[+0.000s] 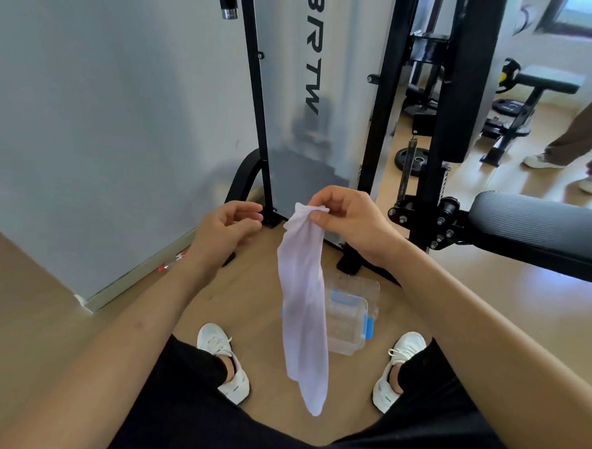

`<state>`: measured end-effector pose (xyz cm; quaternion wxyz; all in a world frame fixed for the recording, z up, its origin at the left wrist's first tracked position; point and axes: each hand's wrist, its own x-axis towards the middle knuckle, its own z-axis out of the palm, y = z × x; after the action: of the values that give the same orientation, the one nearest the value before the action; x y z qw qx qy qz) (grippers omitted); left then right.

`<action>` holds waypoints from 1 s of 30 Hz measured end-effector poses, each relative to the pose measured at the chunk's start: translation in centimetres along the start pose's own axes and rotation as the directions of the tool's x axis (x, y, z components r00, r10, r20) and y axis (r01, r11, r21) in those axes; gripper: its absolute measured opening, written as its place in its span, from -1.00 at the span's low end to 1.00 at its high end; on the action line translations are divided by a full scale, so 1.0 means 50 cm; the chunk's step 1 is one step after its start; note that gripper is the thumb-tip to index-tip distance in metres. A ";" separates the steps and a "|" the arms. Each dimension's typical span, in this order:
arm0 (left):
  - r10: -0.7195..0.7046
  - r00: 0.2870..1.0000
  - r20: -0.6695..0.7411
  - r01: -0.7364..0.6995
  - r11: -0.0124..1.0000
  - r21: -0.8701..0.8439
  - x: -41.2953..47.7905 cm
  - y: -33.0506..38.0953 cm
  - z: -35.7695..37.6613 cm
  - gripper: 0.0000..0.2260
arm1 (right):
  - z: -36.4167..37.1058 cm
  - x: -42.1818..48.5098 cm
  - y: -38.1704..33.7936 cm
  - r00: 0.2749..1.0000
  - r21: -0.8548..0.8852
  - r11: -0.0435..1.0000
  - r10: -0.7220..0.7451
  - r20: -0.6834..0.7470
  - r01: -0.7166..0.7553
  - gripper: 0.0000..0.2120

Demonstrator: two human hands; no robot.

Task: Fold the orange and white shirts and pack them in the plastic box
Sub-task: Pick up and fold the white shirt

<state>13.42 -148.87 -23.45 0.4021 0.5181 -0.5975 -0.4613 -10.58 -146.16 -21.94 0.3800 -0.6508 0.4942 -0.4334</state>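
The white shirt (304, 303) is pinched at its top by the right hand (349, 223), hanging lengthwise straight down; the left hand (229, 224), loosely spread and empty, is held just beside it, the box (351, 316) below both

Pale wood floor (60, 315), grey wall (105, 111), black gym machine (442, 94) with padded seat (541, 227), daylight from right

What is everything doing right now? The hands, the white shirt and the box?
right hand: pinching the top of the white shirt
left hand: open, holding nothing
white shirt: hanging down, unfolded
plastic box: on the floor, looks empty
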 end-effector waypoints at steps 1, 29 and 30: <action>-0.003 0.996 0.091 -0.002 0.999 0.051 0.000 -0.021 -0.003 -0.61 | -0.008 -0.001 0.000 0.999 0.019 1.000 0.009 0.039 -0.010 -0.93; -0.028 1.000 -0.002 0.027 0.985 -0.172 0.043 -0.001 0.040 -0.76 | -0.039 -0.027 -0.025 0.949 -0.467 0.845 -0.132 0.286 0.259 -0.77; -0.023 1.000 -0.007 0.021 0.987 -0.159 0.044 0.002 0.041 -0.78 | -0.039 -0.024 -0.025 0.940 -0.526 0.806 -0.106 0.323 0.272 -0.76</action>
<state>11.12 -150.75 -23.87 0.4396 0.4932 -0.5513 -0.5094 -12.18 -144.83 -20.35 0.1913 -0.8342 0.4733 -0.2084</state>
